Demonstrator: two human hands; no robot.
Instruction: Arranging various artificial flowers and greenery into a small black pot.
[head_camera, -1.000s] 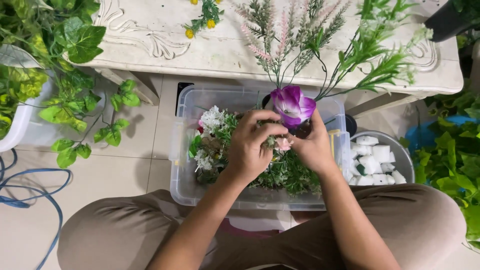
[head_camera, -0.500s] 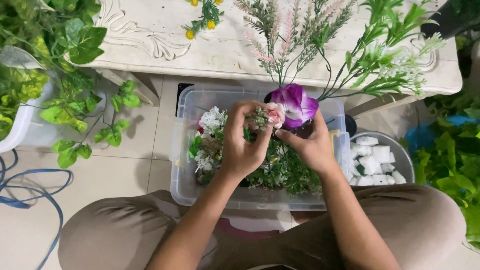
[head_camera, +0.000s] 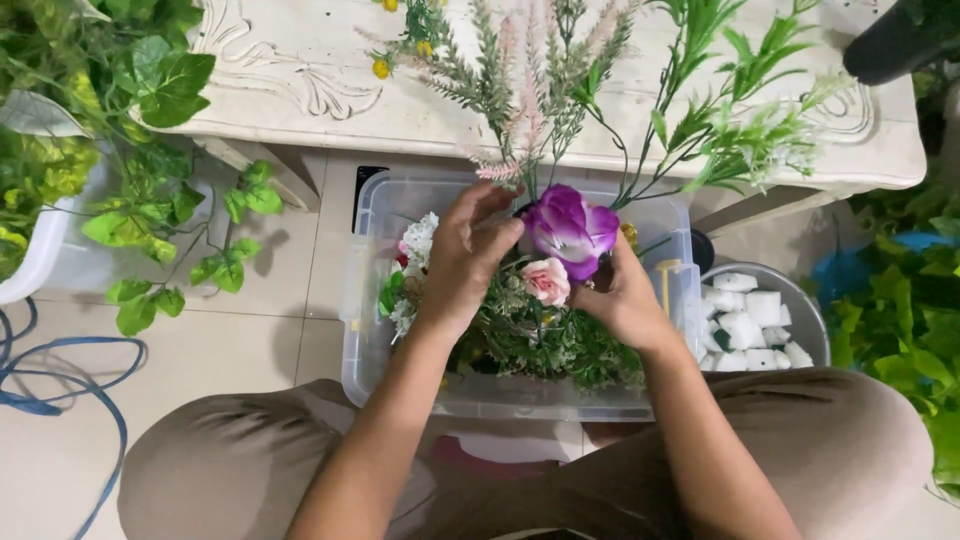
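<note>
Purple flower (head_camera: 572, 226) — both hands (head_camera: 462, 262) beside it

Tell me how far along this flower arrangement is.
Done: a purple flower, a pink rose, white blooms and low greenery already sit together above the clear plastic bin. In hand: the left hand reaches in beside the purple flower while the right hand steadies the bunch. Left: the tall pink and green sprigs look loosely placed, and white foam blocks lie unused in the bowl.
</note>
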